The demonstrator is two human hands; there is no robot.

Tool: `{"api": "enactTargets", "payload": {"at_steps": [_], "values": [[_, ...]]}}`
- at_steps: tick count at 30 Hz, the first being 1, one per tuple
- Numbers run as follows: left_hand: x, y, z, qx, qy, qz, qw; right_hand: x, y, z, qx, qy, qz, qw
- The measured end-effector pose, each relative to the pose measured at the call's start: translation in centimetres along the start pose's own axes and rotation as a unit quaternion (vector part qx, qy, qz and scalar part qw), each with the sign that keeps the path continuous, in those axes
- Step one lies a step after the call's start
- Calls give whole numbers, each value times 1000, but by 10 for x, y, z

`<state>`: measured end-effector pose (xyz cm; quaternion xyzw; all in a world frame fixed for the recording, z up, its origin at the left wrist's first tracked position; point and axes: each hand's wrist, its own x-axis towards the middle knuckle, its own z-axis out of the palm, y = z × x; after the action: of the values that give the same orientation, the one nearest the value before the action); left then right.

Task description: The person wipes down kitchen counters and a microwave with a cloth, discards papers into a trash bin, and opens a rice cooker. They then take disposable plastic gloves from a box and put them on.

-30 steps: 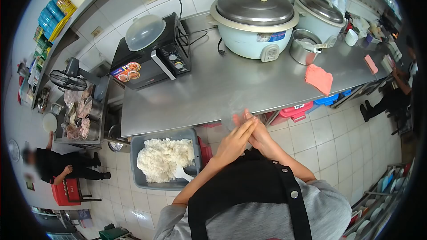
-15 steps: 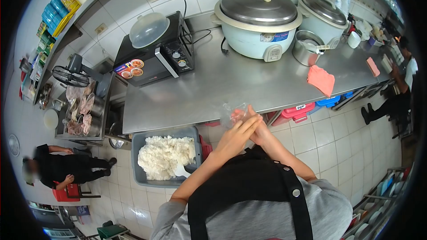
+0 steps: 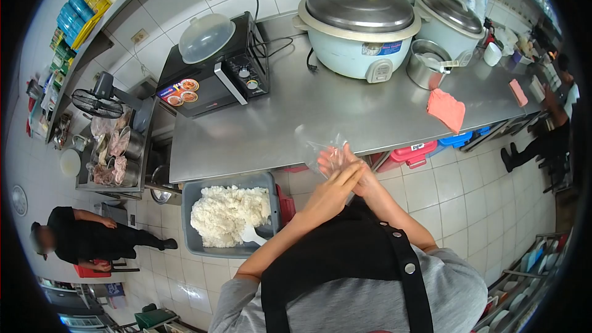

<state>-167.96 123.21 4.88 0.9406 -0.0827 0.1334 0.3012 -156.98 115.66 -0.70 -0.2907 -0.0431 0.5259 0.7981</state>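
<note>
A thin clear plastic bag or glove (image 3: 316, 145) hangs over the fingers of my right hand (image 3: 350, 169), just past the front edge of the steel counter (image 3: 296, 114). Those fingers are apart inside the film, palm turned up. My left hand (image 3: 328, 197) lies across the right palm, its fingers pressed together on the plastic near the wrist. Below and left of my hands stands a grey tub (image 3: 187, 209) of white rice (image 3: 225, 216), with a white scoop (image 3: 251, 234) in the rice.
On the counter are a black microwave (image 3: 203, 86), two rice cookers (image 3: 357, 52), a metal pot (image 3: 422, 74) and a pink cloth (image 3: 446, 111). A person in black (image 3: 92, 234) stands at the left; another person (image 3: 558, 126) is at the far right.
The plastic has spread and risen over my right fingers, which are further apart. My left hand has slid slightly along the right palm. The person at the left has moved and turned.
</note>
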Motion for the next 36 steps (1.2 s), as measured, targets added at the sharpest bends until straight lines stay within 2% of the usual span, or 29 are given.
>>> {"api": "enactTargets", "payload": {"at_steps": [1, 3, 4, 6, 10, 12, 13, 19, 21, 22, 24, 28, 30, 31, 33, 34, 35, 36], "values": [[0, 3, 0, -2, -4, -3, 1000, 1, 2, 0, 1, 1, 1, 1000], [2, 6, -3, -5, -1, 5, 1000, 4, 4, 0, 17, -107, -5, 994], [4, 7, -4, -9, 2, 15, 1000, 5, 5, 0, 17, -106, -5, 994], [7, 12, -8, -8, -1, 30, 1000, 8, 6, 2, 105, -167, 21, 980], [7, 10, -7, 26, -6, 41, 999, 20, 0, -2, 74, -182, 16, 980], [6, 13, -7, 34, -26, 25, 999, 28, -6, -3, -12, -113, -56, 992], [6, 14, -8, 44, -44, 9, 998, 31, -10, -5, -13, -113, -55, 992], [10, 15, -3, 46, 8, 30, 998, 42, -19, -19, -56, -96, -52, 992], [8, 17, 0, 45, 8, 33, 998, 29, -22, 0, 40, -146, -101, 983], [8, 18, 0, 43, 5, 36, 998, 25, -24, 10, 39, -148, -101, 983], [10, 23, -3, 38, 10, 44, 998, 20, -28, 26, 123, -202, -73, 969], [16, 26, -9, 8, 40, 59, 997, 27, -33, 30, 123, -213, -74, 966], [14, 18, -8, -3, 46, 47, 998, 40, -32, 15, -70, -123, -102, 985], [13, 14, -6, -15, 51, 35, 998, 46, -27, 4, -70, -124, -102, 985], [10, 8, -2, -13, 39, 23, 999, 59, -18, -20, -52, 57, -69, 995], [7, 6, 1, -15, 25, 11, 1000, 63, -15, -36, -52, 56, -70, 995], [5, 4, 4, -15, 25, 11, 1000, 64, -15, -49, 40, -115, 3, 993], [3, 3, 7, -15, 16, 5, 1000, 67, -14, -61, 130, -281, 77, 948]]}}
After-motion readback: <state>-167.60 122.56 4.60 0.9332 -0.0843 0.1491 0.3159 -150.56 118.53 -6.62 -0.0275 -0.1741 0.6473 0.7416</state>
